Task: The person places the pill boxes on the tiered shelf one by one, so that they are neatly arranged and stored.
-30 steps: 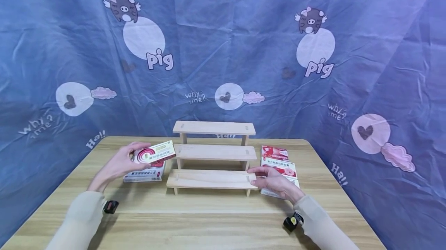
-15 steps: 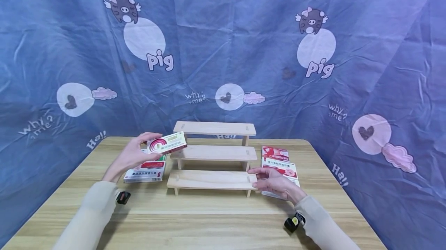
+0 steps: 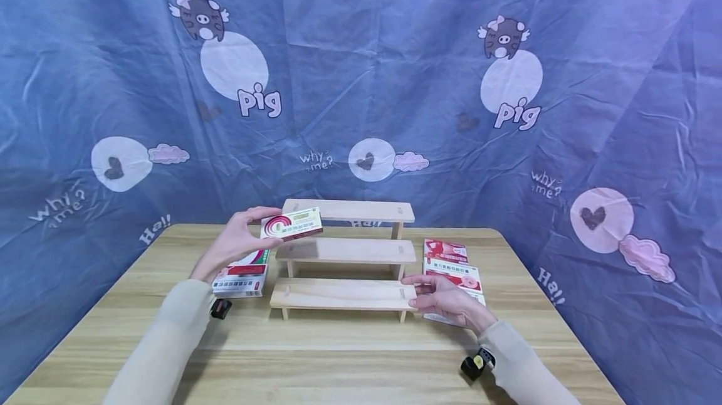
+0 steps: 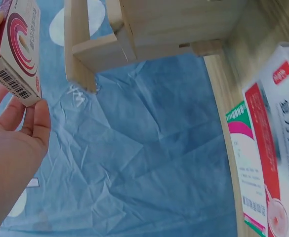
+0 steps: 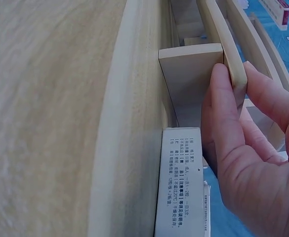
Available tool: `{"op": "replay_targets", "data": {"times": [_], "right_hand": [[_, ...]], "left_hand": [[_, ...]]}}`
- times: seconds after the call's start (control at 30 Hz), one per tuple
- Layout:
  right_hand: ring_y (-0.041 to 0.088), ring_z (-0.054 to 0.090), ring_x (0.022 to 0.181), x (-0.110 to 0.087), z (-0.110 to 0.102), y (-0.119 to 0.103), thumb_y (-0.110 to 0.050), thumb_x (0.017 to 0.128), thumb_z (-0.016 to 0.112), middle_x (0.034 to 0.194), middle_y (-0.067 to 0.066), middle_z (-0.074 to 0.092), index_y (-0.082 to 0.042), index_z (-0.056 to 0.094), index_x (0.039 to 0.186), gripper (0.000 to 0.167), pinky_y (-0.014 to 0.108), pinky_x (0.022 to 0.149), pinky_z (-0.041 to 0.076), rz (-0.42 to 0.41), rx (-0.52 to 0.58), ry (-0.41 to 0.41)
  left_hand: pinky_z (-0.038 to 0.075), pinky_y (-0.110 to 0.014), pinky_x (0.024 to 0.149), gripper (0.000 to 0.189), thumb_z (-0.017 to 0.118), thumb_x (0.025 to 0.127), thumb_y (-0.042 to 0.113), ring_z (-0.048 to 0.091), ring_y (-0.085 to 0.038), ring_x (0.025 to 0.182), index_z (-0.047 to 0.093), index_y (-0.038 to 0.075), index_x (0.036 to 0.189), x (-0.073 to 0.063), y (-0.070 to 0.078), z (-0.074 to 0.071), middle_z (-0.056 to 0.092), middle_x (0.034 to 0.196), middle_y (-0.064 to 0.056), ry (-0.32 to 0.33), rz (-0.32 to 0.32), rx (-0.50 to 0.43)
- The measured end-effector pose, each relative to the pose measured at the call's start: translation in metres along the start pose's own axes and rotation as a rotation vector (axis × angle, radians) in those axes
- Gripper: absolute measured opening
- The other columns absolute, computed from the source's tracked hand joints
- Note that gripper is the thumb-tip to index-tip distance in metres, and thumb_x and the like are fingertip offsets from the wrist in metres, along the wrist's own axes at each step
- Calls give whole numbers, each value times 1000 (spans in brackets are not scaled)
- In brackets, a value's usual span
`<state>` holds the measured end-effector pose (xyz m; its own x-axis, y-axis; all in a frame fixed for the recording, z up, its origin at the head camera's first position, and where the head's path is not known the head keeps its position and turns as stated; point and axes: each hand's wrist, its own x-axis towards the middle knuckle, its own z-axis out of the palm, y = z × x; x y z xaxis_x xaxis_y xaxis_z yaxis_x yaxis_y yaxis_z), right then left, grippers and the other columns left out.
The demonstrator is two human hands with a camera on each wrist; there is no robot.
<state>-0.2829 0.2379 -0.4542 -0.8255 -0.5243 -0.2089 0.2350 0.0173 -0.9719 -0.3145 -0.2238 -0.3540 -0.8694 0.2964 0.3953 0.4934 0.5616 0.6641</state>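
In the head view my left hand (image 3: 234, 242) holds a flat medicine box (image 3: 293, 224), white with pink-red arcs and a dark red side. The box is raised at the left end of a three-tier wooden display stand (image 3: 344, 292) and overlaps its top tier in this view. The left wrist view shows fingers under the barcode end of the box (image 4: 18, 81). My right hand (image 3: 445, 301) grips the right end of the stand's lowest board; in the right wrist view thumb and fingers pinch that board (image 5: 235, 74) from both faces.
Several medicine boxes (image 3: 242, 286) lie left of the stand, partly behind my left hand. More red and white boxes (image 3: 451, 264) lie right of it, some hidden by my right hand. The wooden table (image 3: 338, 373) ends at a blue patterned cloth (image 3: 361, 79) behind.
My left hand has moved right and upward with the medicine box, from above the left boxes to the stand's upper left. My right hand has stayed on the lowest board.
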Motion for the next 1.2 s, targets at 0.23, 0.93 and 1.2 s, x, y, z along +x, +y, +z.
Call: {"op": "replay_targets", "data": {"times": [0.23, 0.93, 1.2], "right_hand": [[20, 67, 94, -1, -1, 1, 6, 89, 62, 108, 11, 65, 3, 44, 142, 55, 31, 80, 60, 6, -14, -9], [21, 67, 95, -1, 1, -3, 6, 89, 62, 109, 13, 65, 3, 42, 143, 57, 33, 81, 60, 26, -15, 2], [20, 67, 95, -2, 1, -2, 5, 89, 63, 109, 12, 64, 4, 43, 143, 58, 33, 84, 60, 22, -23, 11]], "left_hand": [[48, -46, 96, 65, 86, 74, 30, 58, -32, 116, 62, 11, 132, 17, 6, 11, 61, 134, -14, -17, -48, -47], [54, -18, 75, 59, 87, 71, 21, 71, -22, 94, 66, 4, 124, 61, 27, 48, 73, 107, -15, 13, -57, -108], [57, -22, 79, 59, 87, 71, 19, 69, -21, 93, 65, 4, 124, 69, 31, 68, 71, 109, -12, 15, -39, -154]]}}
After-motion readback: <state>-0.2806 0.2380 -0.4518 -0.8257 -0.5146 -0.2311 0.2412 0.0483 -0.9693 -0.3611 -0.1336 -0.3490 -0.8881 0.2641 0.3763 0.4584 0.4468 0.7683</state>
